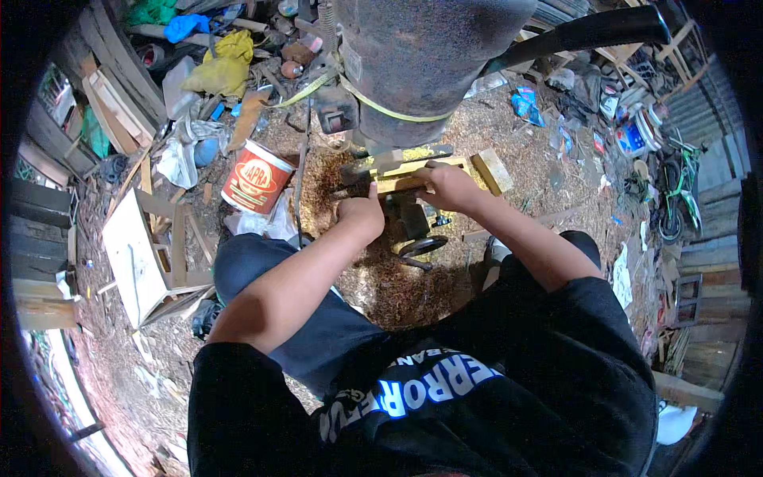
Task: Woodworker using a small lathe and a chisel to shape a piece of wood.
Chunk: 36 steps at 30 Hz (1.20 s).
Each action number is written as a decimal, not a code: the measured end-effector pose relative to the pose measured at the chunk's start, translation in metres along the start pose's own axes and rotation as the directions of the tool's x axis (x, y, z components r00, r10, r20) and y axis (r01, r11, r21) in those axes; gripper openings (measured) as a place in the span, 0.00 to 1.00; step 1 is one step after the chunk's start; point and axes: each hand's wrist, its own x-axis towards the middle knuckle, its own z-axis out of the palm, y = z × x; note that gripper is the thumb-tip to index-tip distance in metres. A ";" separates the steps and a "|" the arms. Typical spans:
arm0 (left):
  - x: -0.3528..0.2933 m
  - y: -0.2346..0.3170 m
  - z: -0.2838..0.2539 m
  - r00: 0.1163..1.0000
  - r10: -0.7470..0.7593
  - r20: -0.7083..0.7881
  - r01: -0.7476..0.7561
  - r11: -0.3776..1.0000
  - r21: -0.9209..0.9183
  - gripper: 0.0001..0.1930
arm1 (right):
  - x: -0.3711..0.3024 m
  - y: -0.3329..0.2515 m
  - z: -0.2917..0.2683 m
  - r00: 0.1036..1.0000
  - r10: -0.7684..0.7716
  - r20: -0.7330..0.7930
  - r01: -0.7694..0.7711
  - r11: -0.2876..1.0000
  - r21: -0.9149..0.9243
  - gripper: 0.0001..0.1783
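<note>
A pale yellow wooden piece [397,184] lies across the vise-like table of a machine, under its large rusty grey head [409,56]. My right hand [451,188] grips the piece from above near its right part, fingers bent over its far edge. My left hand [362,216] is at the piece's left end, its thumb up against the wood and the other fingers partly hidden. Below the piece is a dark block with a round handwheel [424,246]. A second wooden block [493,172] sits just right of my right hand.
A black lever [588,36] sticks out from the machine head to the right. On the left stand a red and white tub [257,178] and a white-panelled wooden frame [135,258]. Sawdust and scraps cover the ground; a green bicycle [679,191] leans far right.
</note>
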 end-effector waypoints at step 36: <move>-0.036 0.012 0.015 0.992 -0.007 -0.127 0.020 0.994 0.103 0.50 | -0.076 -0.068 0.125 0.611 0.750 -0.253 -0.430 0.583 0.690 0.32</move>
